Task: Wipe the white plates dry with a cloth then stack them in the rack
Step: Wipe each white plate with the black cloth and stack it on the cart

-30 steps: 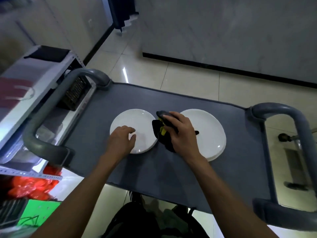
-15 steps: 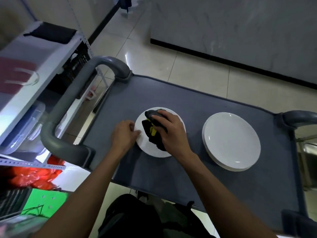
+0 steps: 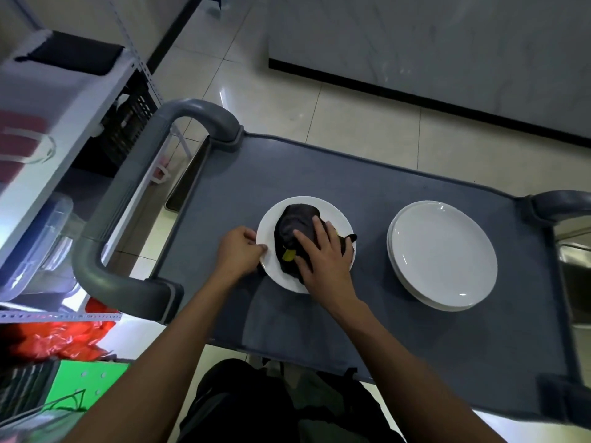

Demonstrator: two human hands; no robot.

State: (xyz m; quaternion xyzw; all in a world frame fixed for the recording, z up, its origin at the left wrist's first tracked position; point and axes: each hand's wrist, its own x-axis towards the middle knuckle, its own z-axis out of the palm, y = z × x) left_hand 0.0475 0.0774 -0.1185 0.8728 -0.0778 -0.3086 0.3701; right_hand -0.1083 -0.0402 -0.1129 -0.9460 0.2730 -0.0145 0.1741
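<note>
Lying at the centre of the frame on the grey cart top [image 3: 431, 346], a single white plate [image 3: 271, 225] carries a bunched dark cloth [image 3: 295, 225] with a yellow patch. The right hand [image 3: 326, 260] presses flat on the cloth with fingers spread and fairly straight, covering the plate's near right part. The left hand [image 3: 238, 251] has its fingers curled on the plate's left rim, pinching it steady. Right of centre, well apart, sits a stack of white plates [image 3: 443, 254]; how many it holds is hard to tell, though at least two rims show. At upper left a white shelf unit [image 3: 64, 100] holds a dark crate [image 3: 128, 123], partly hidden behind the cart handle [image 3: 128, 187], and a clear plastic bin [image 3: 35, 244] whose contents are blurred. The cart's right handle is cut off by the frame edge. Compared with half a second ago, the right hand's fingers have opened out flatter over the cloth, and the cloth sits further up the plate.
</note>
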